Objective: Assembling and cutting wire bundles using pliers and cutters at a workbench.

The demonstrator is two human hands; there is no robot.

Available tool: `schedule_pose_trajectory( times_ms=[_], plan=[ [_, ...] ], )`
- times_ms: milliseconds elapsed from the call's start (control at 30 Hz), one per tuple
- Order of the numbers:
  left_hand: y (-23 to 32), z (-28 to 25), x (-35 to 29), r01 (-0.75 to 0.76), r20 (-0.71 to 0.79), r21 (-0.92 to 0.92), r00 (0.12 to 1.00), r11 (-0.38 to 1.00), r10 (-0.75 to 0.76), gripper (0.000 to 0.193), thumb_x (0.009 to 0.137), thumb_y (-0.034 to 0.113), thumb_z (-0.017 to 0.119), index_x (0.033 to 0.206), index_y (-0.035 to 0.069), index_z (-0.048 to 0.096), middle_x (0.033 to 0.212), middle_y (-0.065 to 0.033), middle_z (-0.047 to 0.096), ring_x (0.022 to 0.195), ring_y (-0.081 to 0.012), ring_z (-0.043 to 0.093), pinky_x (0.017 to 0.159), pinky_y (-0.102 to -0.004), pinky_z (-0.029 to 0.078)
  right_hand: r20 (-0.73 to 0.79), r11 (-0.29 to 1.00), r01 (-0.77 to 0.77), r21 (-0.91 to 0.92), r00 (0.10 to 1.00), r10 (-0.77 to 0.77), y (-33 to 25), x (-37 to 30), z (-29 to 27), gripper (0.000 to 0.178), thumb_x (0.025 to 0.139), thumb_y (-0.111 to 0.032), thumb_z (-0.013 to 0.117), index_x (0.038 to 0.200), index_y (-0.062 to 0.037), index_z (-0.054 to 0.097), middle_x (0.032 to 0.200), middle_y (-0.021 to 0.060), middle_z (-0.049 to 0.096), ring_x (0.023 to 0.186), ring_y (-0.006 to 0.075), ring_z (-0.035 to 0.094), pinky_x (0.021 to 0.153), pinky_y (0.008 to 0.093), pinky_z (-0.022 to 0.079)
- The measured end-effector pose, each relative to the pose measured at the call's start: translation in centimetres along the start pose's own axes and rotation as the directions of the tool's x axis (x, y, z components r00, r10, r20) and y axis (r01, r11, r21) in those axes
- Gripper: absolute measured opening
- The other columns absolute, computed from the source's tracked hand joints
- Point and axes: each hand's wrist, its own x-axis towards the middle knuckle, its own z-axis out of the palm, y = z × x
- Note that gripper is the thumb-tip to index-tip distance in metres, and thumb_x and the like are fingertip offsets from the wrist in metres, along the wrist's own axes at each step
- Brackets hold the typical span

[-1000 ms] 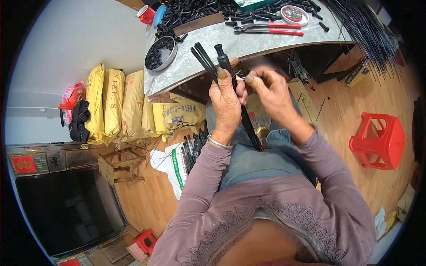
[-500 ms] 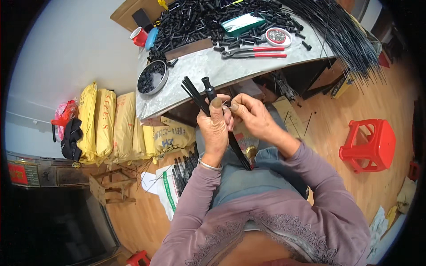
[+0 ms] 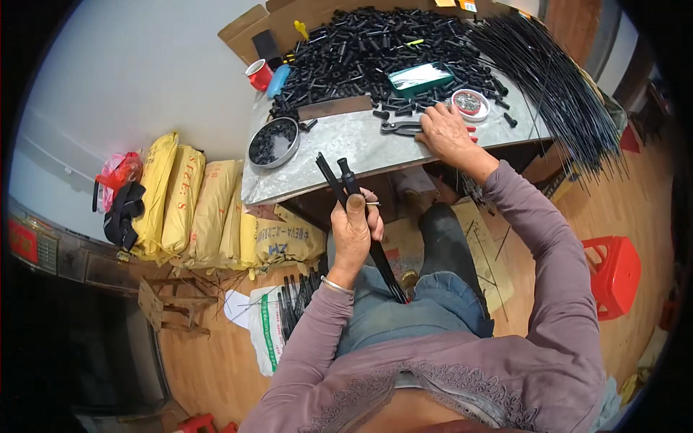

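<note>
My left hand (image 3: pixel 352 231) is closed round a bundle of thin black rods (image 3: pixel 327 173), which slant down toward my lap. One rod in the grip carries a black flared sleeve (image 3: pixel 346 172) at its upper end. A short thin piece of metal wire or pin (image 3: pixel 373 203) sticks out sideways by the fingers. On the table, my right hand (image 3: pixel 449 133) lies over the end-cutting pincers (image 3: pixel 397 128), its fingers curled on their red handles, mostly covered. The dark jaws point left. Just beyond the hand is a white round dish (image 3: pixel 473 105) of small metal bits.
A heap of black sleeves (image 3: pixel 346 61) covers the table's back, with a green box (image 3: pixel 420 78) of pale sticks on it. Long black rods (image 3: pixel 556 86) overhang the right edge. A metal bowl (image 3: pixel 273 142) holds small black parts. A red stool (image 3: pixel 615 278) stands right; yellow sacks (image 3: pixel 209 209) stand left.
My right hand has left the sleeve by my left hand and moved forward and right onto the pincers. My left hand still grips the rods. The whole view has shifted.
</note>
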Motion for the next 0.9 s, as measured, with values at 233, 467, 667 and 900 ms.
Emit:
schedule_pose_trajectory(
  times_ms=[233, 467, 667, 900],
  plan=[
    [0.3, 0.8, 0.6, 0.038, -0.145, 0.031, 0.989, 0.999, -0.033, 0.056, 0.093, 0.059, 0.044, 0.089, 0.003, 0.047, 0.054, 0.0007, 0.033, 0.039, -0.01, 0.034, 0.038, -0.0252, 0.029, -0.101, 0.94, -0.133, 0.315, 0.98, 0.172, 0.6, 0.6, 0.8, 0.019, 0.085, -0.017, 0.062, 0.089, -0.0017, 0.052, 0.086, 0.0165, 0.055, 0.08, 0.0349, 0.057, 0.069, 0.0411, 0.046],
    [0.5, 0.5, 1.1, 0.048, -0.159, 0.001, 0.986, 0.999, -0.047, 0.058, 0.091, 0.061, 0.047, 0.083, 0.003, 0.047, 0.051, 0.0018, 0.034, 0.038, -0.0071, 0.035, 0.036, -0.0238, 0.029, 0.324, 0.173, -0.459, 0.871, 0.804, 0.499, -2.6, -1.0, -4.1, 0.012, 0.095, -0.014, 0.05, 0.094, -0.0012, 0.049, 0.075, 0.0038, 0.059, 0.054, 0.0103, 0.051, 0.05, 0.0239, 0.042],
    [0.3, 0.6, 1.0, 0.051, -0.167, -0.027, 0.984, 0.998, -0.054, 0.058, 0.091, 0.06, 0.046, 0.085, 0.003, 0.05, 0.052, 0.0017, 0.036, 0.038, -0.0064, 0.035, 0.036, -0.0231, 0.029, 0.089, 0.752, -0.161, 0.64, 0.987, 0.136, -8.4, -6.9, -8.9, 0.038, 0.063, 0.007, 0.068, 0.088, -0.005, 0.042, 0.085, 0.01, 0.051, 0.07, 0.0264, 0.051, 0.061, 0.0309, 0.041],
    [0.2, 0.9, 0.8, 0.038, -0.149, -0.009, 0.988, 0.999, -0.038, 0.057, 0.092, 0.059, 0.046, 0.09, 0.003, 0.051, 0.053, 0.0014, 0.04, 0.039, -0.0054, 0.036, 0.036, -0.0215, 0.031, -0.015, 0.869, -0.013, 0.495, 1.0, 0.024, -8.9, -6.2, -10.1, 0.048, 0.051, 0.008, 0.07, 0.09, -0.0067, 0.046, 0.087, 0.0097, 0.052, 0.079, 0.0302, 0.053, 0.067, 0.0381, 0.04]
  ],
)
